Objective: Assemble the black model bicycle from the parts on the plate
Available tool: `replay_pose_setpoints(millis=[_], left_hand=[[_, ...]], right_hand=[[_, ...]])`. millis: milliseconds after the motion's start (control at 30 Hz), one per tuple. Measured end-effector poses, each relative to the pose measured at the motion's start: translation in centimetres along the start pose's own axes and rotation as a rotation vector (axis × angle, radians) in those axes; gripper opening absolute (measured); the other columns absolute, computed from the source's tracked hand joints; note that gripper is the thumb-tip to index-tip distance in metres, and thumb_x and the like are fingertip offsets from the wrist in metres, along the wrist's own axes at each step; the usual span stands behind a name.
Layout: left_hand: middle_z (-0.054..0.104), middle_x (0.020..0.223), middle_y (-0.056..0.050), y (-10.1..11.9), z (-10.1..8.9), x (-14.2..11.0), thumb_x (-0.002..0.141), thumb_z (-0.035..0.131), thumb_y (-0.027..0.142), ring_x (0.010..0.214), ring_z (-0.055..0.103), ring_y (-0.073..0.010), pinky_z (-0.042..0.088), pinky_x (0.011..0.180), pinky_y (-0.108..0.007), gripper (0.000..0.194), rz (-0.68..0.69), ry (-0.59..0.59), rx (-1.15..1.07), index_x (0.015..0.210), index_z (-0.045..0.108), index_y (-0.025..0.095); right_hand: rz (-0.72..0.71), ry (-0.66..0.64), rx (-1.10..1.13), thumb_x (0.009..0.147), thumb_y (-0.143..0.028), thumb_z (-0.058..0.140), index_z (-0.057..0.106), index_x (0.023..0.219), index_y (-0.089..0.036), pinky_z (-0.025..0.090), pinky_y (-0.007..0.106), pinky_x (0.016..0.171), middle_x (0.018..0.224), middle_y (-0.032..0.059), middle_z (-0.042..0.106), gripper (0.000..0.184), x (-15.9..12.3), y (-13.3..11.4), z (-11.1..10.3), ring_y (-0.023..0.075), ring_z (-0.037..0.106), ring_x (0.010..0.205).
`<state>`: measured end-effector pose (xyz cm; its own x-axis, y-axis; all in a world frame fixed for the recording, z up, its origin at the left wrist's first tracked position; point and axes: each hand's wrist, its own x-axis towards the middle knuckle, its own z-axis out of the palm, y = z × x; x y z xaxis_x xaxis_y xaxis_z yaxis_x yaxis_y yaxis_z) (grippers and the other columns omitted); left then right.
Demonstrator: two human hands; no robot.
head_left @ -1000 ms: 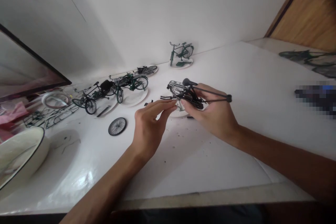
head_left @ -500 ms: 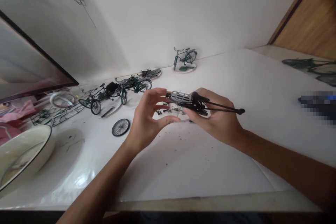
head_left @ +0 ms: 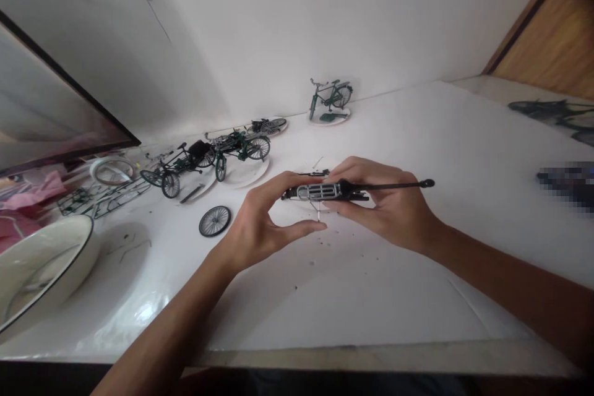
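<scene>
Compared with half a second ago, your left hand (head_left: pixel 257 223), thumb and fingers wide apart, has its thumb tip at a thin silver rod (head_left: pixel 318 215), the toy bike (head_left: pixel 318 192) has tipped until its two black bars (head_left: pixel 394 186) line up as one, and your right hand (head_left: pixel 399 207) stays closed around its middle. Left to right, you have one bowl (head_left: pixel 86 241), one loose wheel (head_left: pixel 215 221) and one far bike (head_left: pixel 331 94). The toy bike sits above the table (head_left: pixel 362 303) between your hands, long axis left to right, bars pointing right.
</scene>
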<state>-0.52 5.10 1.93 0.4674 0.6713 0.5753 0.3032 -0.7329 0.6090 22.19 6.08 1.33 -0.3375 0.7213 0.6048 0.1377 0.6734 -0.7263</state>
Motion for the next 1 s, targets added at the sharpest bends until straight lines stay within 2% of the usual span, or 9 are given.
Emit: replay_pose_setpoints(millis=[167,267,400,500,600,733,867,1000], left_hand=[[0.071,0.121,-0.010,0.1,-0.2,0.1,0.080,0.086,0.030,0.113,0.068,-0.0221,0.056,0.097,-0.032,0.055,0.049,-0.033,0.058,0.128,0.062,0.021],[0.071,0.116,-0.009,0.3,-0.3,0.3,0.081,0.085,0.031,0.105,0.069,-0.0193,0.057,0.091,-0.029,0.054,0.116,-0.012,0.156,0.128,0.060,0.019],[0.072,0.108,-0.009,0.0,-0.3,0.4,0.084,0.083,0.033,0.097,0.069,-0.0189,0.058,0.081,-0.030,0.051,0.180,0.073,0.285,0.126,0.059,0.018],[0.070,0.106,-0.009,-0.4,-0.2,0.4,0.085,0.081,0.030,0.096,0.068,-0.0183,0.057,0.080,-0.030,0.048,0.225,0.133,0.348,0.125,0.059,0.016],[0.069,0.107,-0.009,-0.6,0.2,0.4,0.088,0.079,0.028,0.095,0.066,-0.0184,0.057,0.081,-0.031,0.046,0.240,0.154,0.340,0.127,0.058,0.017],[0.069,0.112,-0.011,-0.6,0.7,0.3,0.091,0.075,0.025,0.100,0.067,-0.0206,0.057,0.083,-0.034,0.045,0.252,0.147,0.356,0.131,0.056,0.020],[0.070,0.118,-0.014,-0.7,1.2,0.1,0.088,0.078,0.027,0.108,0.069,-0.0238,0.059,0.088,-0.038,0.050,0.308,0.151,0.430,0.133,0.055,0.018],[0.071,0.117,-0.013,-0.6,1.8,0.1,0.086,0.080,0.028,0.107,0.070,-0.0234,0.060,0.089,-0.037,0.053,0.297,0.215,0.436,0.132,0.055,0.020]], right_hand=[[0.040,-0.018,0.010,0.087,-0.020,0.076,0.070,0.098,-0.027,0.055,0.034,0.083,0.099,0.0010,0.069,0.014,0.0,-0.2,0.2,0.0184,0.066,0.094],[0.079,-0.009,0.020,0.086,-0.021,0.076,0.070,0.101,-0.025,0.055,0.034,0.085,0.101,0.0017,0.069,0.017,0.0,0.0,0.3,0.0184,0.066,0.096],[0.290,0.046,0.091,0.083,-0.036,0.081,0.067,0.112,-0.024,0.057,0.037,0.086,0.113,0.0055,0.071,0.033,0.1,0.4,0.3,0.0233,0.068,0.105],[0.479,-0.061,0.153,0.088,-0.046,0.075,0.072,0.106,-0.023,0.056,0.039,0.090,0.111,0.0064,0.075,0.029,0.2,0.1,0.1,0.0256,0.071,0.107],[0.560,-0.197,0.198,0.092,-0.046,0.069,0.077,0.099,-0.023,0.055,0.039,0.092,0.106,0.0053,0.078,0.025,0.3,-0.8,0.1,0.0251,0.072,0.107],[0.463,-0.247,0.198,0.091,-0.039,0.070,0.077,0.091,-0.022,0.057,0.036,0.081,0.093,0.0026,0.078,0.018,0.1,-1.3,0.7,0.0222,0.072,0.093],[0.371,-0.105,0.125,0.088,-0.029,0.070,0.071,0.076,-0.020,0.054,0.031,0.068,0.077,0.0000,0.073,0.015,0.2,-1.4,1.1,0.0182,0.068,0.076],[0.324,-0.064,0.071,0.091,-0.030,0.066,0.070,0.074,-0.020,0.053,0.029,0.063,0.074,0.0007,0.073,0.021,0.2,-1.5,1.1,0.0182,0.070,0.074]])
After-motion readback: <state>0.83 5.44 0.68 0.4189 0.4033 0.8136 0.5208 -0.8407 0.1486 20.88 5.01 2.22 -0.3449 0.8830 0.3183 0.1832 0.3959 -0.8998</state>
